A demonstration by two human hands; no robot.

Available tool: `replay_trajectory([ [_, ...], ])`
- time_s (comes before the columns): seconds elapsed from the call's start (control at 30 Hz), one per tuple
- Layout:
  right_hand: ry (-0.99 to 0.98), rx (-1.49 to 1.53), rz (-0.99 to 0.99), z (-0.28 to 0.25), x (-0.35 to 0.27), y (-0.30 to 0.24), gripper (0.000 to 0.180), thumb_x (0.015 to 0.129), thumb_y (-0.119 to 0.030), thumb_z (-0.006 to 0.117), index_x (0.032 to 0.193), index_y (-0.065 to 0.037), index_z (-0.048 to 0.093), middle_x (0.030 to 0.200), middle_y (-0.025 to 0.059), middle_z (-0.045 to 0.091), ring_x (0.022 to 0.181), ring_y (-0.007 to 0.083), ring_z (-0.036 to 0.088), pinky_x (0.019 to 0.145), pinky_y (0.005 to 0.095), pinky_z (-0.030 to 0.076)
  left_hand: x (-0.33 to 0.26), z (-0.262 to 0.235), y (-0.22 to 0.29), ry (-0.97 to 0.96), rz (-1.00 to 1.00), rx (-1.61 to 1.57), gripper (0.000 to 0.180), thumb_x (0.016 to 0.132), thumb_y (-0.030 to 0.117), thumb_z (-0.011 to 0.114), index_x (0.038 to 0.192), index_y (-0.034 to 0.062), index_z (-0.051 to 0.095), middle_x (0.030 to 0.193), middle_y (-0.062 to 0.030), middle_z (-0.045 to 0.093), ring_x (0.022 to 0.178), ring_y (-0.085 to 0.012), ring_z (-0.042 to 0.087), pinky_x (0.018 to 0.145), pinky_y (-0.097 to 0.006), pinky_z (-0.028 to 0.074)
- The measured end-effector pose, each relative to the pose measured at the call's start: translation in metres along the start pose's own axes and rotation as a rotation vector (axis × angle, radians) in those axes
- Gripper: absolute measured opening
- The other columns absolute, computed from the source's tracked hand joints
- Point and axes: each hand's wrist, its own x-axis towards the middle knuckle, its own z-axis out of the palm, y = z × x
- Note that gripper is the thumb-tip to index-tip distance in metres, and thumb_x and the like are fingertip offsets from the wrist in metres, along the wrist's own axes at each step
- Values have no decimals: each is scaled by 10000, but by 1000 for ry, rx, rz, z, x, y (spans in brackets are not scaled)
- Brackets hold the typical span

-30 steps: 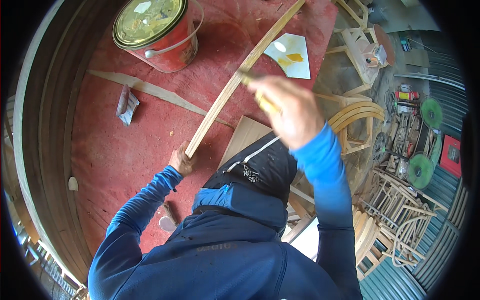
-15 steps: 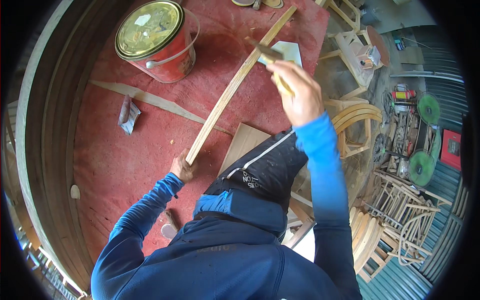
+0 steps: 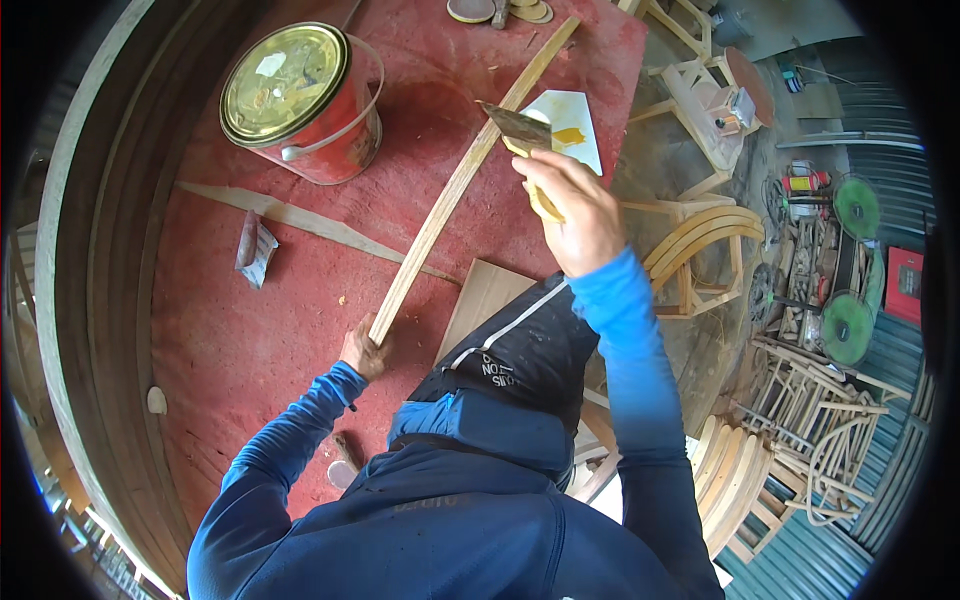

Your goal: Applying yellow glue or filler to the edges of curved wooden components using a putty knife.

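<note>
My left hand (image 3: pixel 366 349) is closed around the near end of a long, narrow wooden strip (image 3: pixel 450 198), which slants up and away to the right. A putty knife (image 3: pixel 520 127) with a wide, stained blade and a yellow handle is in my right hand (image 3: pixel 577 212). Its blade overlaps the strip's far half; whether they touch I cannot tell. Just beyond the blade, partly hidden by it and my fingers, lies a white board (image 3: pixel 583 108) with a smear of yellow paste.
A red bucket (image 3: pixel 335 150) with a gold lid stands at the far left on the red surface (image 3: pixel 300 330). Near it are a paper-wrapped tool (image 3: pixel 255 248) and a thin wooden offcut (image 3: pixel 320 208). Curved dark boards (image 3: pixel 100 250) line the left edge. Chair frames (image 3: pixel 800 400) fill the right.
My right hand and the putty knife have shifted left and slightly nearer me, baring the yellow paste on the white board. My left hand keeps its hold on the strip.
</note>
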Motion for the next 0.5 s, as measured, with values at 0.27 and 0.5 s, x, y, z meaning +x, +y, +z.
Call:
replay_trajectory([
  [0.27,-259,254,135,-16,-40,-40,352,794,50,686,1130,-58,686,1171,130,673,1028,277,676,856,391,563,-1,-3,7,41,35,33,320,824,126,640,1131,56,582,889,-184,664,841,-360,678,734,-418,535],
  [0.5,79,23,117,-8,-32,-7,345,803,-4,696,1133,-107,687,1137,123,669,989,301,676,845,375,574,4,-2,7,13,-6,-27,345,814,136,655,1140,50,581,903,-177,669,851,-353,673,755,-419,534],
])
